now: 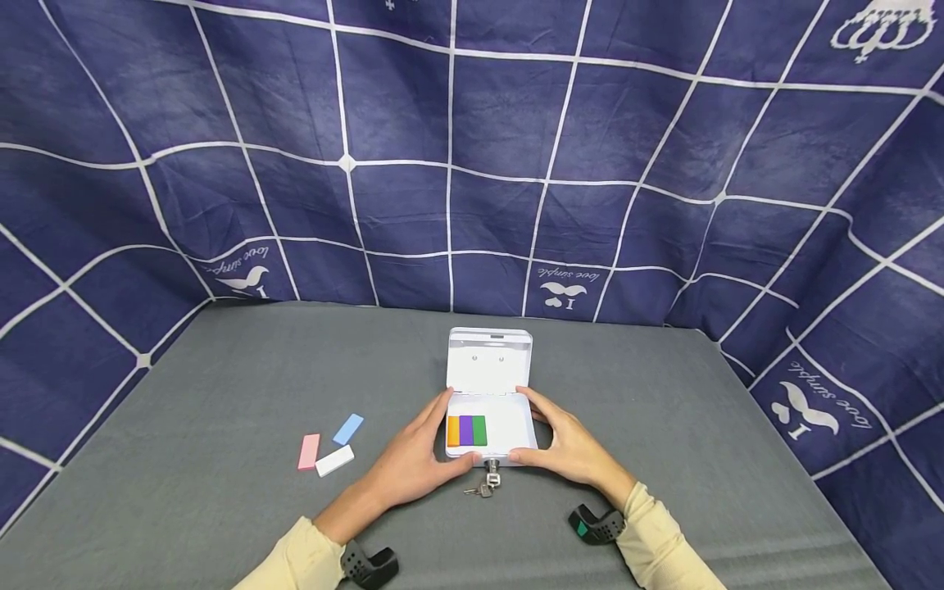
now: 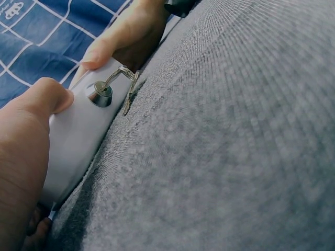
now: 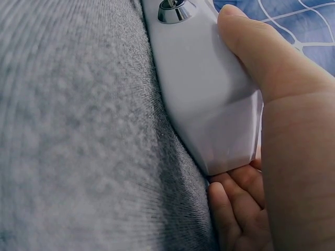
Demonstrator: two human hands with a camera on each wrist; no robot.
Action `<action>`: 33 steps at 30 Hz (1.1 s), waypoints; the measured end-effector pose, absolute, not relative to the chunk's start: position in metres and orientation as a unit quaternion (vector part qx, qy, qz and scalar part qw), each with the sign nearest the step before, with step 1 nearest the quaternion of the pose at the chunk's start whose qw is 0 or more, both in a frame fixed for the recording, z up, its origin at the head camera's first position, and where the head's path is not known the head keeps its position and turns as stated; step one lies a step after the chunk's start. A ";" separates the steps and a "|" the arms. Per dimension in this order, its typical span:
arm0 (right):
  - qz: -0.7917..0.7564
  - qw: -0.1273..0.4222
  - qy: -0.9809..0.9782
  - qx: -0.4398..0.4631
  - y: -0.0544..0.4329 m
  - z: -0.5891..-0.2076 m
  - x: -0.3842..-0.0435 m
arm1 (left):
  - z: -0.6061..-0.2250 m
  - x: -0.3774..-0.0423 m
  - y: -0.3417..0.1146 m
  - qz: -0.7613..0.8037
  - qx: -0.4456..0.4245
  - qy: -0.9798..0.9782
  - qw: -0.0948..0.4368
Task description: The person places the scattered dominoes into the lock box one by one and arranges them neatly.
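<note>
A white lockbox (image 1: 510,426) sits on the grey cloth with its lid (image 1: 489,373) raised toward the back. My left hand (image 1: 415,460) grips its left side, thumb along the front wall and fingers reaching to the rear corner. On the opposite side, my right hand (image 1: 574,449) holds the box the same way. Side by side at the left inside the box lie an orange block (image 1: 453,431), a purple block (image 1: 466,431) and a green block (image 1: 479,431). From the front lock (image 2: 99,94), between both thumbs, keys (image 1: 483,491) hang on a ring.
Left of the box, a pink block (image 1: 309,452), a white block (image 1: 335,460) and a blue block (image 1: 348,429) lie loose on the grey cloth (image 1: 243,393). A blue curtain (image 1: 398,205) with white grid lines hangs behind and along the sides.
</note>
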State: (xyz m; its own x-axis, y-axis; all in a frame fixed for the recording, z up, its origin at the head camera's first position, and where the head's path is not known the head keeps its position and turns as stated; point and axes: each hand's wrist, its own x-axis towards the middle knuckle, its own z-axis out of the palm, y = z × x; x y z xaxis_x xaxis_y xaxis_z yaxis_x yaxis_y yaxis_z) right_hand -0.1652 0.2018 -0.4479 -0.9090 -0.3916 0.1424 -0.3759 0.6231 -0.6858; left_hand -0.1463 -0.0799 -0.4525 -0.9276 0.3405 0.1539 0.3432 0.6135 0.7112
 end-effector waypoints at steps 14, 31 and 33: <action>-0.388 0.019 0.898 -0.206 0.200 -0.447 -0.162 | -0.446 -0.147 -0.082 -0.401 -0.191 -0.896 -0.006; -0.378 0.004 0.900 -0.217 0.203 -0.449 -0.164 | -0.422 -0.154 -0.100 -0.375 -0.220 -0.900 0.041; -0.379 0.006 0.900 -0.216 0.202 -0.449 -0.164 | -0.418 -0.155 -0.104 -0.373 -0.228 -0.898 0.042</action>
